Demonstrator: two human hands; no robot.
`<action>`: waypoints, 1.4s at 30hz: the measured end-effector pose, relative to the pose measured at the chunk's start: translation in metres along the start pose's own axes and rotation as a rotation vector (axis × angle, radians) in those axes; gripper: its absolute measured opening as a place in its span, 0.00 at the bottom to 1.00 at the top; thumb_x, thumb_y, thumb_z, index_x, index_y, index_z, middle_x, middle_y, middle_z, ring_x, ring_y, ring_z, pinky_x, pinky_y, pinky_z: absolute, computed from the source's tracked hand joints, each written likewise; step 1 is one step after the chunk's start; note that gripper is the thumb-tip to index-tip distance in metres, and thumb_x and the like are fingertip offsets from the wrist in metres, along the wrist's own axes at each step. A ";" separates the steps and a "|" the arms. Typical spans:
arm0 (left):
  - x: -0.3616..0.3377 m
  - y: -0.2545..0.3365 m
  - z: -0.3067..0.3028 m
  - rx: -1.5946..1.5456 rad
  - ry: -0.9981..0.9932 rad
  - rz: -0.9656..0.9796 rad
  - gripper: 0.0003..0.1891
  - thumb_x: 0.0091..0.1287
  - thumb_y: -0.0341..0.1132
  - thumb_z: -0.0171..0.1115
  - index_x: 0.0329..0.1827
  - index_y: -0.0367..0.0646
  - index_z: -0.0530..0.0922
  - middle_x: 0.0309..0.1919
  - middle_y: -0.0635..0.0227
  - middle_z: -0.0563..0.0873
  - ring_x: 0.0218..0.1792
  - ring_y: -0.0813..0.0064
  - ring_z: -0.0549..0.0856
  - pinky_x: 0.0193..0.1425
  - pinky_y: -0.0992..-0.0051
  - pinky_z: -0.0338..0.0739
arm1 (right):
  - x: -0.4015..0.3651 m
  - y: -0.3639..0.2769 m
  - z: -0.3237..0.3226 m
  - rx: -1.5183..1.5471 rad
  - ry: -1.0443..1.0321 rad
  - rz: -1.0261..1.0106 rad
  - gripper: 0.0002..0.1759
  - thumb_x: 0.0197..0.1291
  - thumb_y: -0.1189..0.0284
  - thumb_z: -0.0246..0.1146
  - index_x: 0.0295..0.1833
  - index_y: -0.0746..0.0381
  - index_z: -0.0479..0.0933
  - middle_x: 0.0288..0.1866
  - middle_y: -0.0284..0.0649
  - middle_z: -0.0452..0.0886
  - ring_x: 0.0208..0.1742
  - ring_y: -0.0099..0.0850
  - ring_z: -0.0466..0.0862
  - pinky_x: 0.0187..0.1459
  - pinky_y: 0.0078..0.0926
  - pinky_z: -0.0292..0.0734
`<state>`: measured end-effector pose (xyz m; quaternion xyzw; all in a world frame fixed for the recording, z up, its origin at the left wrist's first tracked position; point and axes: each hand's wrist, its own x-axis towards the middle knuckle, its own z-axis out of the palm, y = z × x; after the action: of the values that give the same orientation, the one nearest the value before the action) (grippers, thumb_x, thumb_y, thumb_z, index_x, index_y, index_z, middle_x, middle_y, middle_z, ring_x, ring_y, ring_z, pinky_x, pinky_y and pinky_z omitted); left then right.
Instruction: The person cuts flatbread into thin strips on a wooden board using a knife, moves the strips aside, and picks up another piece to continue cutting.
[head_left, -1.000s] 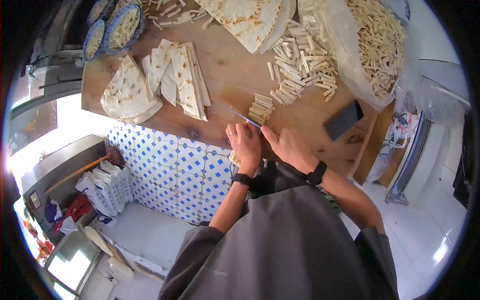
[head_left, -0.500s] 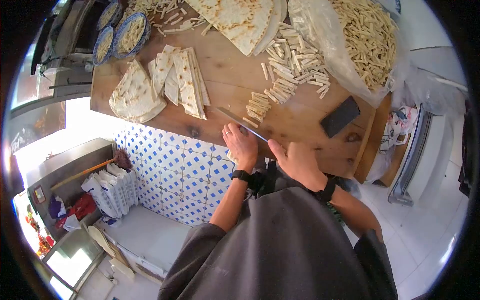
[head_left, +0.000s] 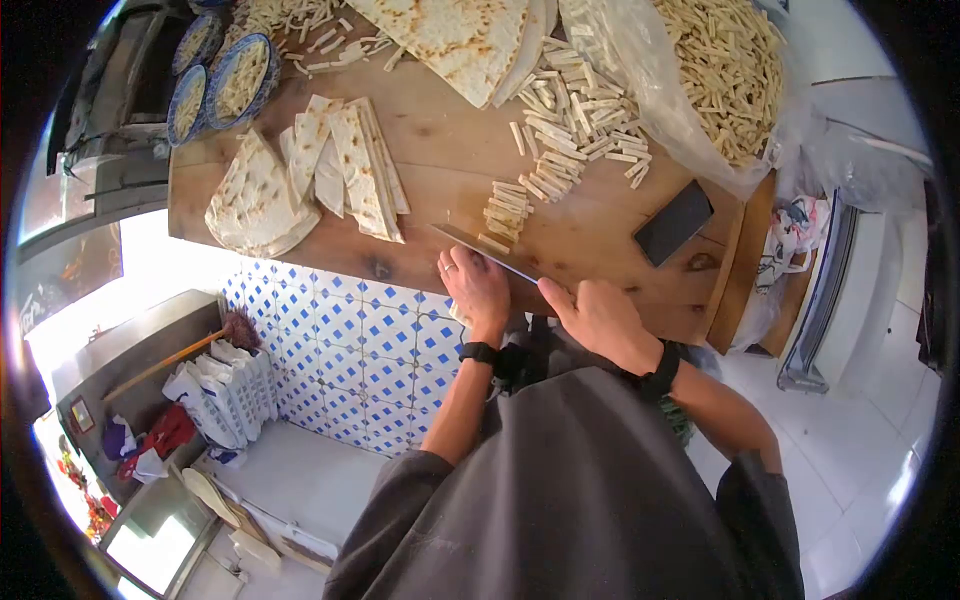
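My right hand (head_left: 602,318) is closed around the handle end of a knife (head_left: 462,239), whose long blade points left across the near edge of the wooden table (head_left: 430,140). Just behind the blade, my left hand (head_left: 477,292) has its fingers bent down at the table edge. A pale edge of flatbread (head_left: 460,314) shows beneath that palm; most of it is hidden. On the blade's far side lies a single cut strip (head_left: 494,243), with a short row of strips (head_left: 507,210) beyond it. Folded flatbread pieces (head_left: 365,170) and a flatbread wedge (head_left: 255,200) lie to the left.
A loose heap of strips (head_left: 585,120) sits farther back, beside a clear plastic bag (head_left: 650,75) full of strips. Large flatbreads (head_left: 450,40) lie at the back. Blue-rimmed bowls (head_left: 270,95) stand at left, and a black phone (head_left: 675,223) at right.
The whole view has shifted slightly, so the table's things appear a little farther left and up. Both hands keep about the same pose at the knife.
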<state>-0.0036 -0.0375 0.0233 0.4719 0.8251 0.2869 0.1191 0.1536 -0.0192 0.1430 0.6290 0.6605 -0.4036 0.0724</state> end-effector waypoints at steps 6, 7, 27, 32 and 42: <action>-0.001 -0.002 0.001 -0.053 -0.004 -0.025 0.08 0.58 0.26 0.61 0.35 0.35 0.69 0.37 0.49 0.74 0.45 0.46 0.73 0.50 0.53 0.68 | -0.001 -0.004 -0.012 -0.026 -0.068 0.018 0.47 0.67 0.38 0.45 0.20 0.74 0.78 0.23 0.66 0.78 0.30 0.61 0.83 0.33 0.53 0.79; 0.000 -0.002 0.001 -0.051 -0.004 -0.012 0.08 0.58 0.26 0.61 0.35 0.35 0.69 0.37 0.49 0.74 0.45 0.46 0.73 0.50 0.53 0.68 | -0.001 -0.005 -0.015 -0.030 -0.067 0.016 0.47 0.68 0.38 0.44 0.20 0.74 0.77 0.22 0.66 0.77 0.30 0.61 0.83 0.33 0.53 0.78; 0.005 -0.006 -0.001 -0.110 -0.081 -0.074 0.10 0.58 0.25 0.63 0.30 0.36 0.68 0.33 0.52 0.72 0.39 0.48 0.72 0.43 0.54 0.68 | 0.047 -0.014 0.022 -0.107 -0.125 0.062 0.45 0.69 0.40 0.44 0.20 0.72 0.77 0.22 0.65 0.76 0.29 0.62 0.80 0.31 0.53 0.76; 0.002 -0.011 0.002 -0.150 -0.088 -0.046 0.09 0.58 0.24 0.63 0.32 0.36 0.69 0.34 0.52 0.72 0.40 0.48 0.72 0.43 0.54 0.68 | 0.050 -0.013 0.045 -0.106 0.091 -0.094 0.46 0.67 0.38 0.45 0.17 0.70 0.77 0.19 0.62 0.77 0.25 0.61 0.81 0.28 0.52 0.77; 0.001 -0.010 -0.006 -0.029 0.034 0.118 0.08 0.61 0.28 0.63 0.31 0.38 0.71 0.33 0.56 0.74 0.38 0.53 0.74 0.42 0.57 0.69 | 0.057 -0.005 0.032 0.164 -0.096 -0.005 0.45 0.68 0.39 0.45 0.26 0.75 0.78 0.23 0.66 0.75 0.31 0.63 0.80 0.29 0.51 0.73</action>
<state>-0.0138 -0.0430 0.0226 0.5129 0.7935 0.3134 0.0951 0.1250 0.0061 0.0895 0.6111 0.6226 -0.4861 0.0513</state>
